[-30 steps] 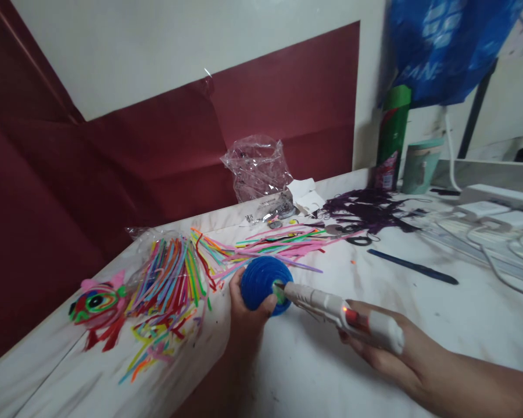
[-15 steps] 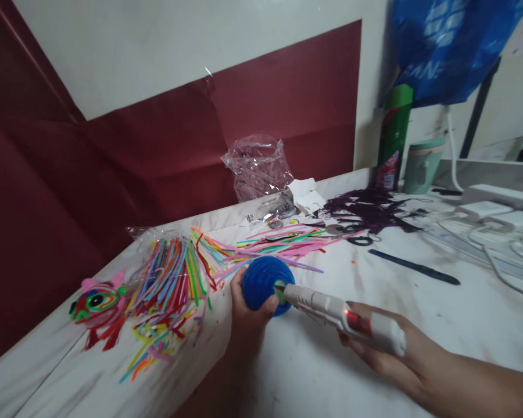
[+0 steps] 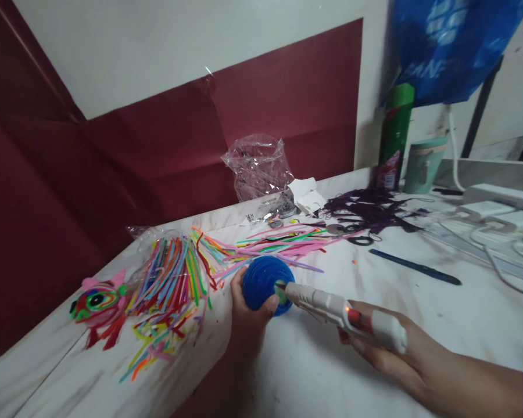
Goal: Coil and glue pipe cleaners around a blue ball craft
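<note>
My left hand (image 3: 246,319) grips a blue ridged dome (image 3: 264,280) made of coiled strips, thumb and fingers wrapped round its lower edge. My right hand (image 3: 387,354) is closed on a white glue gun (image 3: 344,316) with a small red light. The gun's nozzle touches a green spot on the dome's right side. Both rest just above the white marble tabletop (image 3: 418,313).
Many coloured strips (image 3: 174,278) lie spread to the left, beside a finished colourful fish figure (image 3: 98,305). A clear plastic bag (image 3: 257,168), purple strands (image 3: 370,209), a blue pen (image 3: 414,267), a green can (image 3: 394,136), a cup (image 3: 422,165) and white cables (image 3: 501,232) stand behind and right.
Almost nothing differs. The glue gun's tip stays on the dome; the view has shifted very slightly.
</note>
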The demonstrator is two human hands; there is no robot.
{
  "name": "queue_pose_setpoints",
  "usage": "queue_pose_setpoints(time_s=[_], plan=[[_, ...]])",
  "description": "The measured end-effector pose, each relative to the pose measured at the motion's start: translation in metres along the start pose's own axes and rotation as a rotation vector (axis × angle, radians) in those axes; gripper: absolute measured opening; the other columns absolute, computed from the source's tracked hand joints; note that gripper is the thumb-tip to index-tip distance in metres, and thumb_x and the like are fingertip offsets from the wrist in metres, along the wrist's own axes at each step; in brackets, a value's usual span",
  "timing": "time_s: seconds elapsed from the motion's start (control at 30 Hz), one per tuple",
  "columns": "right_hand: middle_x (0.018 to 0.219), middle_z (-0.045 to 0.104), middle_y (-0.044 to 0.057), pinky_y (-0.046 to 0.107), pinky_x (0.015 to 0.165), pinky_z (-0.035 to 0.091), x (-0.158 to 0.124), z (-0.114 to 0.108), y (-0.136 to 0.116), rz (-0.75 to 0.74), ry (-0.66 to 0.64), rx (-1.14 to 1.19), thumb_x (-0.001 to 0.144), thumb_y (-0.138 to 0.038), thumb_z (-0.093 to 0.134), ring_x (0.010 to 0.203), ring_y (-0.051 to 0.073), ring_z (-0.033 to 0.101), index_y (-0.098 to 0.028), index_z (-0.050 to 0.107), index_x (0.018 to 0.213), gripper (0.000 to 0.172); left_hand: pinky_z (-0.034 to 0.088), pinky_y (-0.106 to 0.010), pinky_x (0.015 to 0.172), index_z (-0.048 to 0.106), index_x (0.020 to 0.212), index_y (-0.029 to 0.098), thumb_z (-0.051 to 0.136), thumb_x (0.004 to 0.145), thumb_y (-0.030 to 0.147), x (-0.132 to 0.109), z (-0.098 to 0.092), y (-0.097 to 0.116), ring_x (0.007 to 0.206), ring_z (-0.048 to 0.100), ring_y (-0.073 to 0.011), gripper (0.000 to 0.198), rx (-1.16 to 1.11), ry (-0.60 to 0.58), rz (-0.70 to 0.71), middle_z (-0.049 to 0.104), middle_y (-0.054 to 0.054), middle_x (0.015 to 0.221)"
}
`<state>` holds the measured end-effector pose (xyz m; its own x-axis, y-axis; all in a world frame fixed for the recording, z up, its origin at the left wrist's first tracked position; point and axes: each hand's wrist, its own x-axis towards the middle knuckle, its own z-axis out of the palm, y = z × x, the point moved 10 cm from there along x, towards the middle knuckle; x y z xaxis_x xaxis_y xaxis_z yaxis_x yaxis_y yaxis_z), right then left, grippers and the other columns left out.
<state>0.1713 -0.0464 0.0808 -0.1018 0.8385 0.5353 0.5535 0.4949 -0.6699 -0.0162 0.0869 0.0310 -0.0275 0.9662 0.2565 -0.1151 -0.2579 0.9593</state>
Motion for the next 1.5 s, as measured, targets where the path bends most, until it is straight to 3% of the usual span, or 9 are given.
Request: queue_pose_setpoints(time_s=[1.1, 1.5], plan=[[0.059, 0.062, 0.001, 0.025, 0.046, 0.055, 0.003, 0.001, 0.0, 0.052, -0.012, 0.005, 0.081, -0.039, 0.052, 0.049, 0.017, 0.058, -0.026, 0.058, 0.068, 0.019, 0.049, -0.041, 0.086, 0.052, 0.119, 0.021, 0.081, 0.05, 0.03, 0.001, 0.0, 0.0, 0.099, 0.062, -0.027, 0.075, -0.005, -0.001, -0.015, 0.062, -0.008, 0.112], [0.062, 0.067, 0.002, 0.023, 0.05, 0.056, 0.007, -0.004, -0.005, 0.067, -0.007, -0.015, 0.085, -0.035, 0.055, 0.053, 0.016, 0.062, -0.022, 0.064, 0.072, 0.021, 0.048, -0.042, 0.088, 0.049, 0.124, 0.023, 0.082, 0.05, 0.037, 0.005, -0.007, -0.01, 0.103, 0.06, -0.0281, 0.082, -0.026, -0.003, -0.039, 0.059, -0.01, 0.119]])
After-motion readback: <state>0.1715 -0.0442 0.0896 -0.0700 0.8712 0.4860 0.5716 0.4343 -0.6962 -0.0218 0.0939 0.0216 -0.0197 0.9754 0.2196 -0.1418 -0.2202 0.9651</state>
